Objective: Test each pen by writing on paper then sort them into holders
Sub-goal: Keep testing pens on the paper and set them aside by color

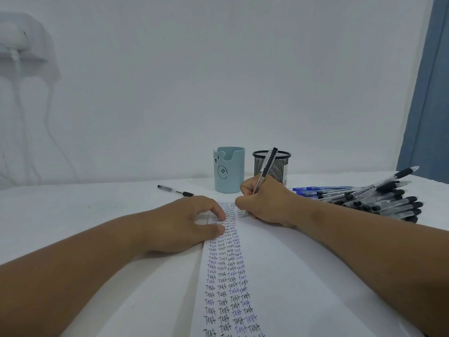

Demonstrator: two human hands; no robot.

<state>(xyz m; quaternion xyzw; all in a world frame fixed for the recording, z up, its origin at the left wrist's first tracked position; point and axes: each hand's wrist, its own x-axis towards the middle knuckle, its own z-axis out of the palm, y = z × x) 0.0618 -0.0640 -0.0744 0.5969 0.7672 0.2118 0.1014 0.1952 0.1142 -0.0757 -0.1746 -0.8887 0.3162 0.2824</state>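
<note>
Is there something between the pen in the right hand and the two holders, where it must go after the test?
Nothing visible. The right hand grips the pen just in front of the blue holder and the mesh holder.

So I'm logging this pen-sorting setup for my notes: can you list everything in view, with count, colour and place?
paper: one, white, centre of the table, four columns of "Test" in black and blue down its left part
bear holder: one, pale blue, behind the paper
mesh holder: one, black, right of the bear holder
loose pen: one, clear with black ends, lying left of the bear holder
pen pile: many, clear with black caps, some blue, at right
table: white cover
curtain: blue, far right
wall fixture: white, upper left
left hand: fingertips pressing the paper
right hand: holding a pen, writing
</note>
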